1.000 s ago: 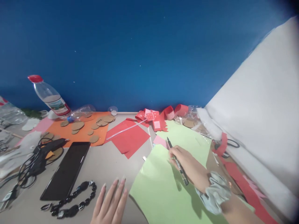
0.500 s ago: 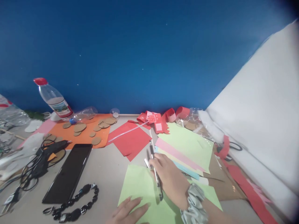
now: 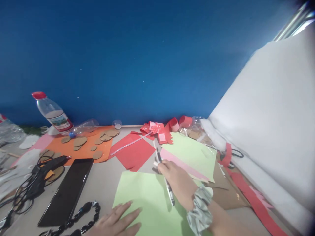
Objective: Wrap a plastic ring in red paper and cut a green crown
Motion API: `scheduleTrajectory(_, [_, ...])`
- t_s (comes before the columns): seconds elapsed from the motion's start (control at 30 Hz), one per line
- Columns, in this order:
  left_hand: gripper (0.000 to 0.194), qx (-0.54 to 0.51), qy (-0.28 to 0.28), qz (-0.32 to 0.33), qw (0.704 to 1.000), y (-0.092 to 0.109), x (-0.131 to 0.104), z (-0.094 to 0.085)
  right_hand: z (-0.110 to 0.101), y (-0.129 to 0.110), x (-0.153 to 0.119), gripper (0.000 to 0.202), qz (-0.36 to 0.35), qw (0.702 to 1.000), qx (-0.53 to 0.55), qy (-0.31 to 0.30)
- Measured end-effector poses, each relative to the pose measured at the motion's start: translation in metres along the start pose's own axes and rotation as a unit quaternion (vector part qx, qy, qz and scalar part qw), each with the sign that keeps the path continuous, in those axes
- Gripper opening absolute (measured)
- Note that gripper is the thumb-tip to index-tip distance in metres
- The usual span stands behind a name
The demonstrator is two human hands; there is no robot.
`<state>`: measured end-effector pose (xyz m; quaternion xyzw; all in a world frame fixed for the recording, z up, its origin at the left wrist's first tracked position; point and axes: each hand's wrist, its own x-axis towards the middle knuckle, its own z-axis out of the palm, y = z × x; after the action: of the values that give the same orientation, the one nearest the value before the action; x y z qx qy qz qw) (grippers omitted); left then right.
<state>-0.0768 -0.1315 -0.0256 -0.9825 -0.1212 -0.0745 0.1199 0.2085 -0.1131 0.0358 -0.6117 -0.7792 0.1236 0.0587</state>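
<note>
My right hand (image 3: 176,178), with a grey-green scrunchie (image 3: 201,209) at its wrist, is closed around a pen (image 3: 169,190) that has a clear barrel and black parts. The pen slants over a light green sheet of paper (image 3: 147,193). A small white piece beside my thumb is too blurred to name. On the sheet's lower left, my left hand (image 3: 120,221) lies with fingers spread. To the right of the pen sits a stack with another green sheet (image 3: 192,152) on top and a pink sheet (image 3: 180,164) peeking out.
A black phone (image 3: 67,191), a beaded bracelet (image 3: 92,216) and a glue gun (image 3: 46,167) lie left. Cardboard discs (image 3: 80,141) rest on orange paper (image 3: 86,154). Behind are red paper (image 3: 135,150), a tilted bottle (image 3: 54,114) and a blue wall (image 3: 147,65); red strips (image 3: 253,200) lie right.
The green sheet has slid left and slightly away, my left hand moving left with it. My right hand still holds the pen. The camera view has shifted a little.
</note>
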Motion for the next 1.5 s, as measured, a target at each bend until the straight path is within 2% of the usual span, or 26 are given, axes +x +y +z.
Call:
scheduleTrajectory(0.07, [0.044,0.065,0.056,-0.019,0.996,0.0,0.001,0.001,-0.012,0.026,-0.006,0.037,0.036,0.998,-0.025,0.045])
scheduleTrajectory(0.13, [0.039,0.084,0.088,-0.038,0.992,0.004,0.004,0.006,-0.021,0.059,-0.012,0.038,0.072,0.992,-0.078,0.074])
scheduleTrajectory(0.23, [0.044,0.088,0.066,-0.059,0.992,0.01,0.009,0.012,-0.03,0.108,-0.016,0.041,0.091,0.981,-0.143,0.097])
scheduleTrajectory(0.33, [0.059,0.076,0.013,-0.092,0.993,0.01,0.014,0.01,-0.036,0.133,-0.019,0.033,0.1,0.977,-0.149,0.114])
scheduleTrajectory(0.4, [0.06,0.041,-0.024,-0.11,0.993,0.008,0.019,0.004,-0.036,0.13,-0.021,0.025,0.094,0.975,-0.15,0.136])
scheduleTrajectory(0.47, [0.06,-0.004,-0.051,-0.109,0.993,0.006,0.025,-0.004,-0.029,0.113,-0.022,0.015,0.074,0.976,-0.122,0.163])
scheduleTrajectory(0.53, [0.07,-0.043,-0.054,-0.104,0.992,0.005,0.034,-0.012,-0.013,0.089,-0.023,0.009,0.032,0.982,-0.02,0.186])
scheduleTrajectory(0.57, [0.074,-0.06,-0.05,-0.108,0.991,0.004,0.038,-0.016,-0.003,0.077,-0.023,0.01,-0.011,0.986,0.025,0.167])
scheduleTrajectory(0.63, [0.06,-0.102,-0.053,-0.135,0.984,0.003,0.047,-0.021,0.021,0.055,-0.025,0.008,-0.142,0.981,0.068,0.115])
scheduleTrajectory(0.7, [0.033,-0.152,-0.064,-0.188,0.968,-0.002,0.052,-0.022,0.041,0.04,-0.028,0.008,-0.186,0.976,0.078,0.085])
scheduleTrajectory(0.73, [0.028,-0.168,-0.063,-0.224,0.958,-0.006,0.052,-0.021,0.048,0.035,-0.029,0.01,-0.195,0.975,0.085,0.065])
scheduleTrajectory(0.83, [0.031,-0.151,-0.01,-0.363,0.92,-0.024,0.047,-0.017,0.056,0.028,-0.034,0.014,-0.19,0.976,0.1,0.016])
scheduleTrajectory(0.93, [0.038,-0.175,0.016,-0.472,0.864,-0.04,0.041,-0.016,0.053,0.028,-0.035,0.017,-0.182,0.977,0.109,0.004])
scheduleTrajectory(1.0, [0.04,-0.239,-0.009,-0.512,0.825,-0.046,0.042,-0.02,0.052,0.029,-0.035,0.018,-0.182,0.977,0.109,0.004])
scheduleTrajectory(1.07, [0.035,-0.31,-0.051,-0.524,0.792,-0.047,0.049,-0.026,0.052,0.029,-0.035,0.018,-0.179,0.978,0.109,0.008])
scheduleTrajectory(1.13, [0.026,-0.35,-0.065,-0.507,0.785,-0.044,0.058,-0.032,0.052,0.028,-0.035,0.019,-0.176,0.978,0.11,0.011])
scheduleTrajectory(1.23, [0.02,-0.36,-0.032,-0.486,0.796,-0.036,0.067,-0.035,0.052,0.028,-0.035,0.019,-0.175,0.978,0.114,0.011])
scheduleTrajectory(1.37, [0.022,-0.348,0.007,-0.536,0.769,-0.034,0.063,-0.035,0.05,0.025,-0.037,0.018,-0.177,0.974,0.139,0.02])
scheduleTrajectory(1.5, [0.029,-0.317,0.023,-0.567,0.76,-0.046,0.047,-0.04,0.052,0.015,-0.043,0.017,-0.191,0.966,0.173,0.028])
